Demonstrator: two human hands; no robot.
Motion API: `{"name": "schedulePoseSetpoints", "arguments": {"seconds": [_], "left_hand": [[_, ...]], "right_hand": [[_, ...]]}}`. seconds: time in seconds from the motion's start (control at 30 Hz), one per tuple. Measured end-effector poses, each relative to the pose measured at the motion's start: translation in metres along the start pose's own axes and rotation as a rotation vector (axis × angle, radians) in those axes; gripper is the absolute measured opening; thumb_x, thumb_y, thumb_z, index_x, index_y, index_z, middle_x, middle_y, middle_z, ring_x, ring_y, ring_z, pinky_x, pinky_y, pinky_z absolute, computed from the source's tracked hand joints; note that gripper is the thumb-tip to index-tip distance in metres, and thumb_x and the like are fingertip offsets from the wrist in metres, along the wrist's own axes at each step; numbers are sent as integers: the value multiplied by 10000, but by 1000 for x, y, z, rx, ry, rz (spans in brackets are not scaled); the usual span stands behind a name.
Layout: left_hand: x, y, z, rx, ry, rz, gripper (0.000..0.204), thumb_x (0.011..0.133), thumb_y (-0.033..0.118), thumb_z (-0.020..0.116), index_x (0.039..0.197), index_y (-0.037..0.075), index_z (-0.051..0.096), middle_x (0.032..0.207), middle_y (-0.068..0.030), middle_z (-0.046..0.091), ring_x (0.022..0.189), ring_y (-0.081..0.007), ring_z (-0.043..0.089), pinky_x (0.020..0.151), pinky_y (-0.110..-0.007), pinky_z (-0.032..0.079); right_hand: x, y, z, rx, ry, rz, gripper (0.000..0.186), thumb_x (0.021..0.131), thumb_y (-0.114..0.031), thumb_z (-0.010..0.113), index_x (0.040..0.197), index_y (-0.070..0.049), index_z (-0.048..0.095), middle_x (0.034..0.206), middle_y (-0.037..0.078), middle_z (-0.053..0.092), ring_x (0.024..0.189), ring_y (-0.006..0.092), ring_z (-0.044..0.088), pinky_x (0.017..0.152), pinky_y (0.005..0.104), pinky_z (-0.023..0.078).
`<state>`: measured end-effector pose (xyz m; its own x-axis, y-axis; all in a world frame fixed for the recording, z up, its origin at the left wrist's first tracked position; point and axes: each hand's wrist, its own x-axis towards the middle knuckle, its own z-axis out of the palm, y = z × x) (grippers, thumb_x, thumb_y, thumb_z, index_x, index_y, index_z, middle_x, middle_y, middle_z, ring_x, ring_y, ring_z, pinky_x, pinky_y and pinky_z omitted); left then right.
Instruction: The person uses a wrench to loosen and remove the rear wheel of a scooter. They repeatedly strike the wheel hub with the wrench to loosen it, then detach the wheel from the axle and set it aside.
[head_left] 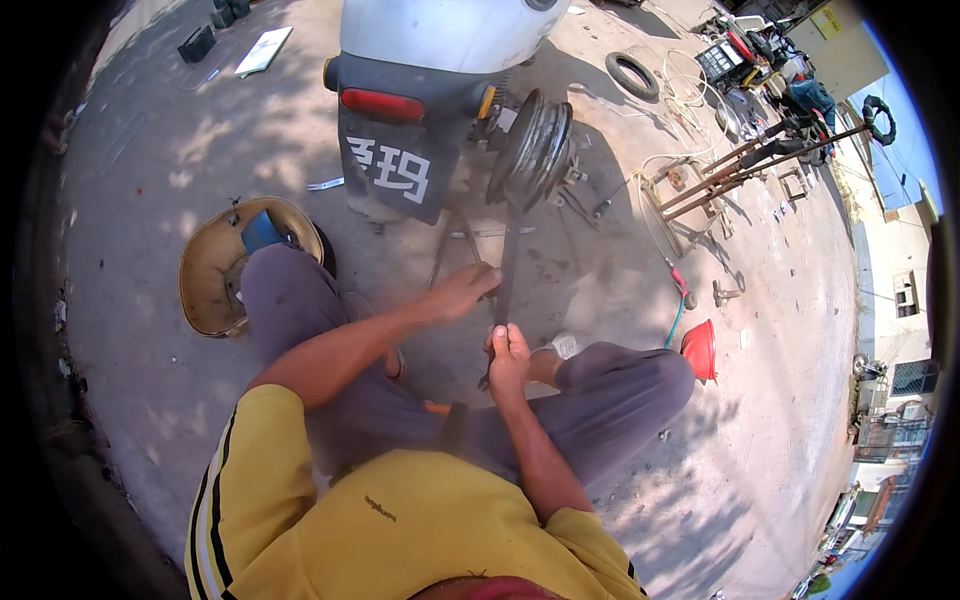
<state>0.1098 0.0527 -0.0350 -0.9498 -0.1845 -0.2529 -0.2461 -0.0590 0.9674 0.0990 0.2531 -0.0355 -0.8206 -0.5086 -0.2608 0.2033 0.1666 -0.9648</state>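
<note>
A long, flat, dark bar [509, 262] runs from the foot of the scooter's bare wheel rim [533, 150] down toward my lap. My right hand [508, 352] is closed around its near end, thumb on top. Beside the bar's left edge is my left hand [466, 289], fingers reaching toward it and slightly blurred; whether they touch it is hard to see. No tyre shows on the grey rim, which stands at the right of the white and black scooter tail [405, 120].
A tan, bowl-like container [203, 287] with a blue item sits by my left knee. Several thin tools lie under the scooter. To the right are a red funnel-shaped container [700, 350], an air hose [645, 205], a rusty metal stand [700, 195] and a loose tyre [632, 77].
</note>
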Motion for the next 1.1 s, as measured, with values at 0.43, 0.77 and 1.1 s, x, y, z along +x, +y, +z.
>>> {"name": "schedulePoseSetpoints", "arguments": {"seconds": [0.43, 0.77, 1.1], "left_hand": [[-60, -25, -55, 433, 443, 131, 352, 1026, 223, 504, 1252, -45, 469, 835, -138, 600, 743, -259, 600, 677, -428, 481], [-63, 23, -120, 347, 311, -83, 516, 1024, 367, 540, 1333, -44, 589, 895, -149, 677, 871, -336, 664, 823, -431, 497], [-42, -7, -155, 1124, 496, 130, 291, 988, 294, 599, 1179, 109, 718, 1070, -188, 735, 993, -444, 677, 836, -524, 540]], "right_hand": [[21, 13, 30, -349, -287, 121, 335, 1021, -253, 633, 1214, 11, 705, 985, 74, 738, 883, 165, 654, 814, 331, 515], [21, -5, 28, -266, -250, 154, 341, 1024, -277, 632, 1198, 7, 709, 992, 64, 739, 873, 143, 652, 738, 311, 495], [35, -8, 14, -226, -141, 126, 351, 1024, -280, 645, 1211, 12, 697, 998, 63, 739, 877, 147, 650, 783, 310, 508]]}}
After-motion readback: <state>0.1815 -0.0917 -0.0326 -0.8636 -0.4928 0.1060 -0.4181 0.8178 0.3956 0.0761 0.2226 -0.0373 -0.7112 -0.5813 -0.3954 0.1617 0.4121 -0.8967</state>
